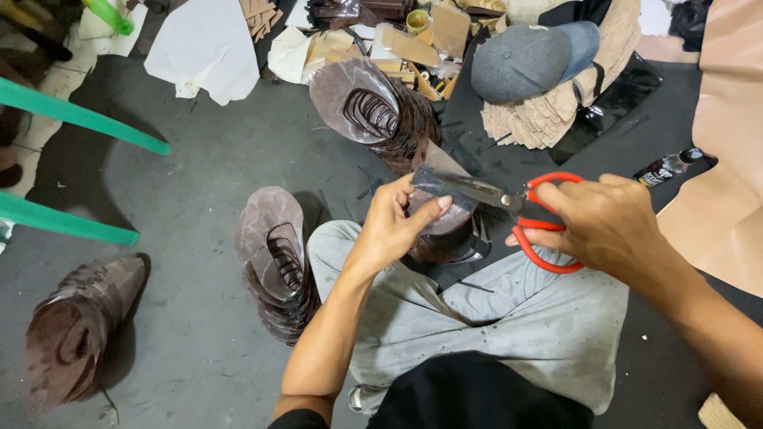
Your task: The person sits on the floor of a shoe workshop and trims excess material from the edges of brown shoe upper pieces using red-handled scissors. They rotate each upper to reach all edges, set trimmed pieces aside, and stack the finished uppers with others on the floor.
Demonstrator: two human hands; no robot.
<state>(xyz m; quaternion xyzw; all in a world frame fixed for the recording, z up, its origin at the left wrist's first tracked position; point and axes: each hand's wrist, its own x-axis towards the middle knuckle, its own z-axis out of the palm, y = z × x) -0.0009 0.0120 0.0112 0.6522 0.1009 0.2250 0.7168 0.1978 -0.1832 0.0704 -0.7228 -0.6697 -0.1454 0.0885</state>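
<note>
cutting a dark brown leather piece (442, 208) with red-handled scissors (534, 216) above my lap.

my left hand (396, 226) is closed on the piece, thumb on top, holding it over my grey-trousered knee; my right hand (610, 224) is closed through the scissor loops, blades meeting the piece's upper edge. i note three stacks of like brown cut pieces on the grey floor: one just beside my left knee (274, 258), one at far left (79, 326), one ahead of the hands (377, 111). a small dark bottle (666, 168) with a pale label lies near a tan sheet (727, 159) at right. a grey cap (532, 59) sits on tan cut-outs; cardboard scraps (413, 44) and white paper (205, 48) lie beyond. green chair bars (71, 115) cross the left edge.
</note>
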